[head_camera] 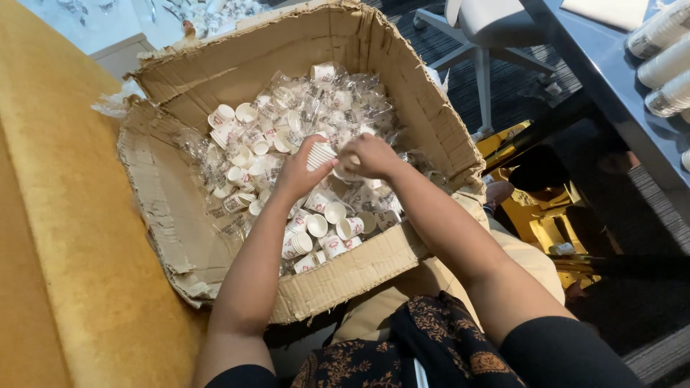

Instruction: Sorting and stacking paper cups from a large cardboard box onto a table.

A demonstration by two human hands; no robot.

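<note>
Your dark patterned fabric (402, 352) lying nearest, your left hand (298, 176) gripping a ribbed stack of small paper cups (320, 154), your right hand (370, 156) pinching its end, torn corrugated cardboard box (215, 68) sitting beneath.

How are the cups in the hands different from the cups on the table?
The cups in the hands are bare, a short stack held over the box by the left hand and right hand. The cups on the table are long stacks in clear wrap, lying down. Both are white.
</note>
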